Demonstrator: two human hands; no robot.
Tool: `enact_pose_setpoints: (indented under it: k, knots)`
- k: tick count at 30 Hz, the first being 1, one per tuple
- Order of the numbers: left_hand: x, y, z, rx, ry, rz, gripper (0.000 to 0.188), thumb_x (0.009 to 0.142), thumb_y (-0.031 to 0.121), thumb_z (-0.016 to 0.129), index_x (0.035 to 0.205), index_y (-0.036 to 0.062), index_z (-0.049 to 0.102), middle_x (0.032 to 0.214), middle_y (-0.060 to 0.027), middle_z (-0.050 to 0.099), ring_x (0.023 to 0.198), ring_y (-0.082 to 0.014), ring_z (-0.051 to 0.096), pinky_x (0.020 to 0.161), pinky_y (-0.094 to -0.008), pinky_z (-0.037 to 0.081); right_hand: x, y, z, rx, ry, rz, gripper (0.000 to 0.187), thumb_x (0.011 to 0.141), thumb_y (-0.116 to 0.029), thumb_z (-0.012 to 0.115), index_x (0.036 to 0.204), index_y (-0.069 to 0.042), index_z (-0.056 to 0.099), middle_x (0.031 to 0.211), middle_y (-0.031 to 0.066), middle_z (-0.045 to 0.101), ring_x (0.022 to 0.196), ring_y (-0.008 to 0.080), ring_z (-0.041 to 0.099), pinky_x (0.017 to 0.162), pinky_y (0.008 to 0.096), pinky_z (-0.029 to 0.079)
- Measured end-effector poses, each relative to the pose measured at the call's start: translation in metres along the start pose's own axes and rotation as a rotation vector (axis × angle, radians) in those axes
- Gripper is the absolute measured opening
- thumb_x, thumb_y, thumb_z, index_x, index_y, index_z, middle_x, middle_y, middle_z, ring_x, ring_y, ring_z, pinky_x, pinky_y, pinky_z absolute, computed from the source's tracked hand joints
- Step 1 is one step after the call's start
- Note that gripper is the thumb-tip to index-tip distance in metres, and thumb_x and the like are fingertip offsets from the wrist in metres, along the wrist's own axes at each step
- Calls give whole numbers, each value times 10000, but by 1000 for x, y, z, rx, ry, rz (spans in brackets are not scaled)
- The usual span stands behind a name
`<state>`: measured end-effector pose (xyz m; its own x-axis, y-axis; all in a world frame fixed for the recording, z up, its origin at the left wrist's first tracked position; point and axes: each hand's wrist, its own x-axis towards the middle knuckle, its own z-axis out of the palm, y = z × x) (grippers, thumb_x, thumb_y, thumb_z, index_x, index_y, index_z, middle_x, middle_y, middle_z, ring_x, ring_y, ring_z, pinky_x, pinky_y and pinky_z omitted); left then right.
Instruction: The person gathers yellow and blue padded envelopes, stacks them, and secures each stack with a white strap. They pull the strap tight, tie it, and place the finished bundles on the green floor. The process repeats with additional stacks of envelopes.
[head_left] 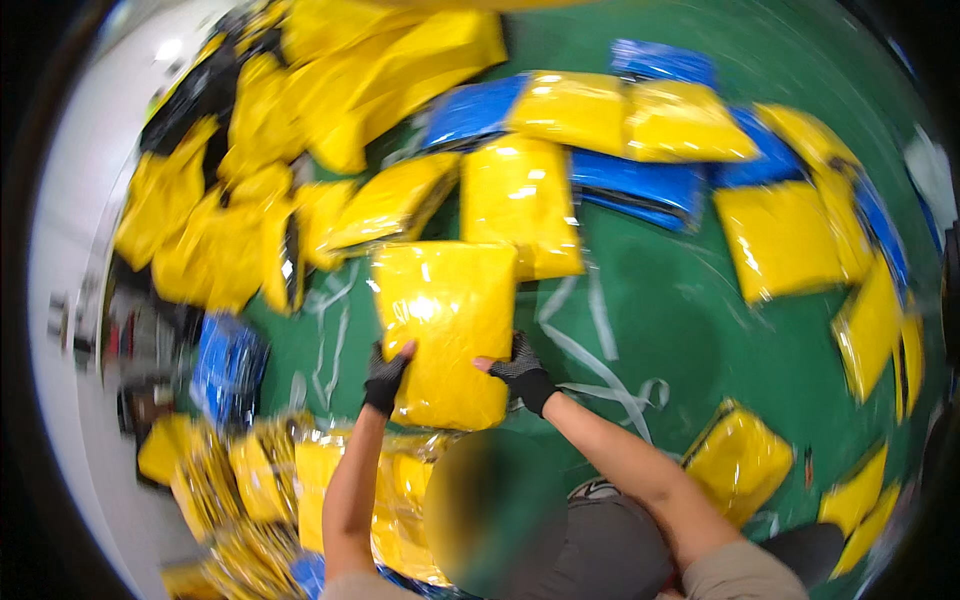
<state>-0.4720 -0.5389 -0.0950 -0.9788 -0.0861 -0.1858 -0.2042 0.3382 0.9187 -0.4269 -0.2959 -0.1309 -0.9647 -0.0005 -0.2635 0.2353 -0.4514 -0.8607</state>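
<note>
A flat yellow folded bundle in clear plastic wrap (450,320) is held up in front of me. My left hand (386,378), in a dark glove with bare fingertips, grips its left edge, the thumb on top. On the opposite edge my right hand (522,372), gloved the same way, clasps it with the thumb over the face. The other fingers of both hands are hidden beneath it. Just beyond lies another yellow wrapped bundle (520,205), partly covered by the held one.
Wrapped yellow bundles and blue bundles (640,185) lie in an arc on the green floor (660,300). Loose yellow sheets (390,70) heap at far left. Stacked yellow bundles (265,470) stand at near left. White straps (590,365) trail beside my right hand.
</note>
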Motion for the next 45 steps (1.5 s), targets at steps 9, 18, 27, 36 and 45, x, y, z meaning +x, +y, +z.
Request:
enact_pose_setpoints:
  k: [9,18,27,36,45]
  knots:
    - [-134,222,273,-148,-562,304,471,884,246,521,1280,64,343,1028,-101,553,924,-167,538,797,-291,448,-130,-305,-281,-285,132,-408,679,722,-244,719,1246,-3,361,1035,81,581,935,189,556,858,296,440]
    - [-204,314,312,790,-1212,376,589,841,465,513,1281,92,398,1142,-143,548,1103,-257,491,915,-325,371,-457,-365,-718,-1167,953,-337,254,818,-177,577,995,-28,474,882,79,538,808,197,508,743,315,409]
    - [-15,178,51,880,-287,-122,644,788,489,540,1193,-8,484,1218,-182,495,1120,-271,479,927,-320,371,-232,-338,-483,-774,391,-94,310,782,-126,635,1047,-55,490,825,39,565,717,143,540,652,261,446]
    - [226,40,-144,1092,500,-133,825,696,424,637,1319,16,283,1288,-227,375,1192,-364,366,984,-397,309,129,-289,-133,-1222,-234,80,380,771,-271,646,1046,-31,543,934,85,621,902,198,588,804,297,446]
    - [346,-30,-235,1252,809,-354,1152,553,491,753,1394,134,51,1426,-150,145,1307,-352,149,980,-603,145,425,-105,158,-1262,-646,-394,454,783,-347,589,1072,0,546,1062,198,572,968,324,558,844,352,436]
